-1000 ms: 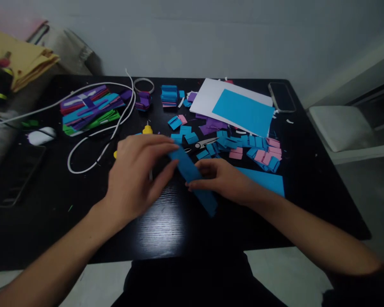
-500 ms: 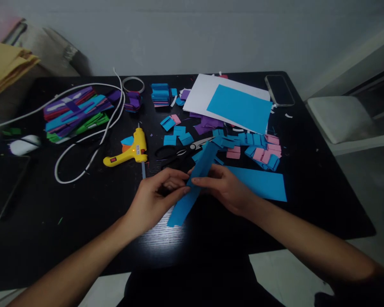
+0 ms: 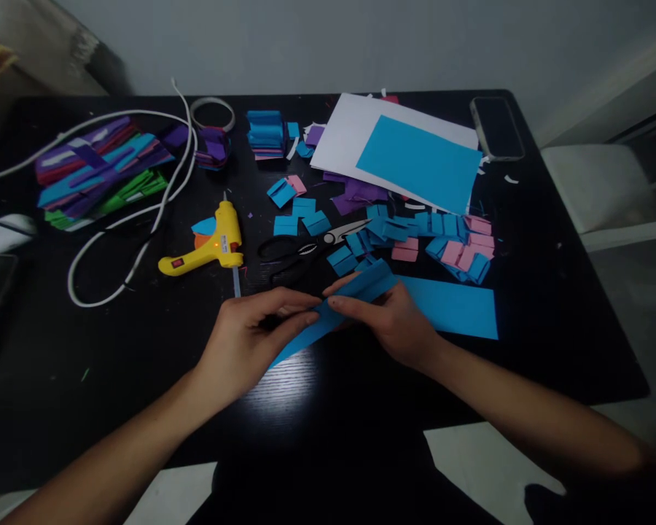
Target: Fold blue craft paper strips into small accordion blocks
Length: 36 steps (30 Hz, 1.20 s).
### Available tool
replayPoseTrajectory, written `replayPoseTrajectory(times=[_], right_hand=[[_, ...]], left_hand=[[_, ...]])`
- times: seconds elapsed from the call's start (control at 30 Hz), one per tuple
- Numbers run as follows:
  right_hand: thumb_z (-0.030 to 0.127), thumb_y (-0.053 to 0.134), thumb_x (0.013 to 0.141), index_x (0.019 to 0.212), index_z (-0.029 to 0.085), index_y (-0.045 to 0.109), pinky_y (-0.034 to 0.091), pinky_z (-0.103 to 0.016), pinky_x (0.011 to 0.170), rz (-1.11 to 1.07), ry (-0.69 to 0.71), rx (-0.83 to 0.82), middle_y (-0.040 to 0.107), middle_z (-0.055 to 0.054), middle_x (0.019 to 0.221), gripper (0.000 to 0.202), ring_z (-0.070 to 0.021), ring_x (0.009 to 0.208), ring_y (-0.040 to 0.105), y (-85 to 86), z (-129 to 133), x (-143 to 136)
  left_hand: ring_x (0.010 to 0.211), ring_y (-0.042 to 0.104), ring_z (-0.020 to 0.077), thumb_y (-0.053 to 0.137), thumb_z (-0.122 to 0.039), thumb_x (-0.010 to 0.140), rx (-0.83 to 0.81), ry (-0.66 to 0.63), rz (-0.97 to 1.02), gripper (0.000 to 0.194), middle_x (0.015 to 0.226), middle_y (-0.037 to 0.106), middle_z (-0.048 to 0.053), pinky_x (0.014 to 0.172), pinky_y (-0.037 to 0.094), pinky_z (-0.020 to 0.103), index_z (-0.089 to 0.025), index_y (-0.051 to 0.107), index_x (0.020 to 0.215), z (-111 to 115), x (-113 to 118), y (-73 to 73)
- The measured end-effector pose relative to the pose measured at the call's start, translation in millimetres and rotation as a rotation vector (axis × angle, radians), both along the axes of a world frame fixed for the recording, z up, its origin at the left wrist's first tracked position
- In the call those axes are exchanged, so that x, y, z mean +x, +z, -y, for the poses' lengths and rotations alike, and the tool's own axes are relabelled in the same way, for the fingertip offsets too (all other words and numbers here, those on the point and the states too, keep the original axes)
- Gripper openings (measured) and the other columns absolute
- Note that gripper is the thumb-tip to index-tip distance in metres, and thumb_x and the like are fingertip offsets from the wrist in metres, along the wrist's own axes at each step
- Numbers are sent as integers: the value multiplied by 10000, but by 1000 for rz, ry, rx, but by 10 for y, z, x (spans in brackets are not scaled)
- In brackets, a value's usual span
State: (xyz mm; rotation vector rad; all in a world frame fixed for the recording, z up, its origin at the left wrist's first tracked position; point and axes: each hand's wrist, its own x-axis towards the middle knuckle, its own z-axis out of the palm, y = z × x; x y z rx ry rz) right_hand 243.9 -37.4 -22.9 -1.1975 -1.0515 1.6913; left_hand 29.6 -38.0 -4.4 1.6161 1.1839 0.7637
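Note:
A folded strip of blue paper (image 3: 355, 289) slants between my two hands, above the front part of the black table. My left hand (image 3: 256, 328) pinches its lower edge between thumb and fingers. My right hand (image 3: 391, 321) grips the other end, thumb on top and fingers hidden beneath. Behind my right hand lies a flat blue paper sheet (image 3: 459, 306). Just beyond my hands are black-handled scissors (image 3: 306, 250), half open, and several small folded blue paper pieces (image 3: 342, 259). Pink folded pieces (image 3: 404, 250) lie among them.
A yellow glue gun (image 3: 219, 244) lies left of the scissors, near a looped white cable (image 3: 73, 270). Bundled coloured strips (image 3: 103, 168), a tape roll (image 3: 212, 114), white paper (image 3: 339, 138) under a blue sheet, and a phone (image 3: 497, 127) lie toward the back.
The blue strip has turned from steep to flatter, its far end swinging right and down. Both hands still hold it. The camera view has shifted slightly.

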Motion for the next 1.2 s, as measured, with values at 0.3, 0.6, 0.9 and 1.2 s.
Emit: replayPoseTrajectory(times=[0.3, 0.6, 0.9, 1.2], right_hand=[[356, 880, 798, 876, 275, 835, 603, -353, 827, 106, -69, 42, 808, 5, 890, 121, -202, 874, 747, -21, -6, 8], [363, 900, 779, 927, 284, 832, 604, -376, 833, 161, -66, 14, 809, 4, 903, 181, -216, 880, 751, 44, 6, 27], [348, 907, 770, 922, 256, 826, 606, -370, 822, 194, -19, 36, 806, -7, 877, 194, -222, 862, 757, 61, 37, -3], [374, 867, 818, 855, 262, 827, 600, -354, 776, 153, -14, 4, 802, 0, 829, 125, -210, 820, 755, 81, 20, -2]], left_hand=[[768, 761, 125, 794, -200, 889, 36, 21, -18, 148, 885, 827, -26, 665, 578, 183, -238, 824, 1029, 16, 5, 3], [752, 747, 137, 788, -263, 897, 16, 28, -45, 106, 859, 815, -21, 662, 565, 209, -238, 814, 996, 17, 4, 15], [679, 683, 142, 690, -409, 960, -130, -57, -87, 223, 771, 749, -10, 575, 495, 222, -211, 762, 888, -15, 9, -14], [624, 605, 128, 633, -419, 987, -137, -109, -135, 248, 734, 695, -15, 528, 423, 230, -206, 747, 931, 8, -26, -28]])
